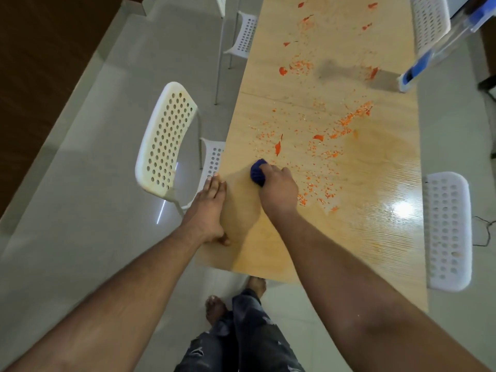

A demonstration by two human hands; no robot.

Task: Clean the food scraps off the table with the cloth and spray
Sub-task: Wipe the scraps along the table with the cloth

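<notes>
A long wooden table [362, 237] runs away from me. Orange food scraps [322, 151] lie scattered over its middle, with more red bits [283, 71] farther up. My right hand [277, 187] grips a bunched blue cloth [258, 173] and presses it on the table near the left side. My left hand [210, 210] lies flat along the table's left edge with fingers straight and the thumb on the top. A clear spray bottle with blue parts [429, 60] lies tilted at the far right edge.
White perforated chairs stand around the table: one at the left [166, 140], one at the right [448, 232], others farther back [245, 36] and at the far right [429, 20]. The near right tabletop looks wet and shiny. My feet stand on the pale tiled floor [80, 210].
</notes>
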